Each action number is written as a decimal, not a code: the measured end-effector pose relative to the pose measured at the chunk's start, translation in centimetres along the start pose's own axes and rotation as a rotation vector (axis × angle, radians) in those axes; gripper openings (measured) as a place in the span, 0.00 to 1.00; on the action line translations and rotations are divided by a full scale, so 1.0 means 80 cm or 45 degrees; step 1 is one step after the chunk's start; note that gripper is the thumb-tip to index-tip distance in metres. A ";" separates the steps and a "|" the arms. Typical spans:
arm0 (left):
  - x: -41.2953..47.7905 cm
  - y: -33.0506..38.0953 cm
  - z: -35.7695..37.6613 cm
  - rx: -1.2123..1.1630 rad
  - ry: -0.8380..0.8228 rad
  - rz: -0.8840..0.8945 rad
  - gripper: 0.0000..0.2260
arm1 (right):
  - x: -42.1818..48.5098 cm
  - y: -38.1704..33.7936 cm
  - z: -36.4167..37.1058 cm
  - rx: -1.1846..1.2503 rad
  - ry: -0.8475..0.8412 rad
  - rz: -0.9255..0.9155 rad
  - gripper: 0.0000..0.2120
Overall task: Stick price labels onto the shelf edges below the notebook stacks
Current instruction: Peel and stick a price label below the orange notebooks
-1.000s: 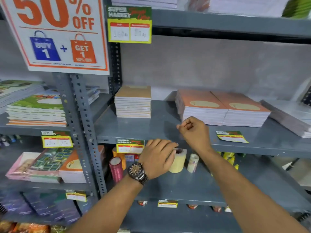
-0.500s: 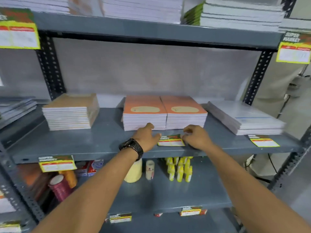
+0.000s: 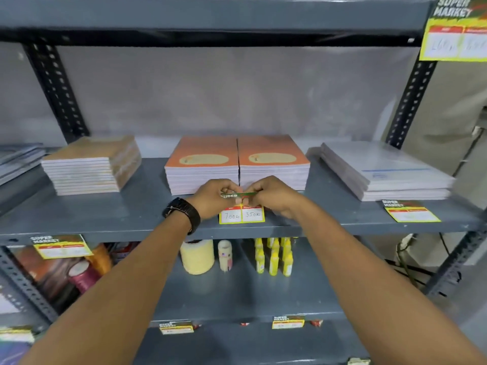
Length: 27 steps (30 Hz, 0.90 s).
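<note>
A yellow price label (image 3: 242, 214) with handwritten prices is lifted off the grey shelf (image 3: 131, 219), in front of two orange notebook stacks (image 3: 237, 162). My left hand (image 3: 214, 198) and my right hand (image 3: 272, 197) each pinch its green top edge between thumb and fingers. A brown notebook stack (image 3: 92, 165) sits to the left and a white stack (image 3: 384, 171) to the right. Another loose label (image 3: 411, 210) lies flat on the shelf before the white stack. One label (image 3: 62, 246) hangs stuck on the shelf edge at the left.
On the shelf below stand a cream tape roll (image 3: 197, 256), a small roll (image 3: 225, 255) and several yellow glue bottles (image 3: 274, 256). Labels (image 3: 287, 322) are on the bottom shelf edge. A dark perforated upright (image 3: 407, 101) stands at the right, with a large label (image 3: 456, 30) above.
The view swung right from the tape roll to the orange stacks. Both hands reached the label lying on the shelf and have now lifted it by its top edge.
</note>
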<state>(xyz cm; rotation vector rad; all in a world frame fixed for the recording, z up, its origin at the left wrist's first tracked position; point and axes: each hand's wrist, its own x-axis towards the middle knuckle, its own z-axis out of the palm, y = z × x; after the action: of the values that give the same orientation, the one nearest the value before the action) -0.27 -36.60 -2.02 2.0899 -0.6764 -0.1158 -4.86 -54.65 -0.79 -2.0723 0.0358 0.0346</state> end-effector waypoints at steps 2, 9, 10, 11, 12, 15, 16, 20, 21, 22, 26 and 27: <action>-0.015 -0.001 -0.003 -0.144 0.006 0.030 0.08 | -0.015 0.000 0.000 0.038 -0.008 -0.028 0.07; -0.077 -0.007 0.014 -0.290 0.048 0.017 0.10 | -0.078 0.024 0.023 -0.075 0.070 -0.151 0.08; -0.082 -0.009 0.019 -0.259 0.096 0.015 0.10 | -0.085 0.028 0.029 -0.104 0.095 -0.163 0.09; -0.087 -0.013 0.025 -0.182 0.151 0.015 0.10 | -0.091 0.032 0.034 -0.130 0.129 -0.174 0.09; -0.093 -0.014 0.031 -0.091 0.206 0.021 0.10 | -0.097 0.034 0.039 -0.144 0.168 -0.177 0.09; -0.108 -0.015 0.046 0.082 0.367 0.011 0.07 | -0.106 0.041 0.053 -0.191 0.292 -0.181 0.07; -0.112 -0.016 0.049 0.080 0.395 -0.006 0.07 | -0.109 0.043 0.056 -0.202 0.313 -0.187 0.06; -0.121 -0.020 0.059 0.045 0.490 -0.070 0.11 | -0.116 0.053 0.067 -0.166 0.366 -0.140 0.03; -0.123 -0.021 0.061 0.043 0.506 -0.087 0.12 | -0.116 0.056 0.070 -0.162 0.403 -0.129 0.03; -0.124 -0.020 0.063 0.045 0.515 -0.096 0.13 | -0.116 0.058 0.072 -0.164 0.438 -0.117 0.03; -0.125 -0.025 0.072 0.093 0.524 -0.114 0.12 | -0.114 0.063 0.078 -0.167 0.538 -0.081 0.04; -0.126 -0.026 0.074 0.119 0.528 -0.112 0.12 | -0.113 0.064 0.079 -0.180 0.557 -0.079 0.05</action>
<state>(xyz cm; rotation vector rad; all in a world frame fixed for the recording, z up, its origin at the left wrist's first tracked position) -9.81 -34.98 -8.86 2.1422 -0.3440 0.2985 -14.14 -51.48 -7.99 -2.1843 0.2426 -0.4659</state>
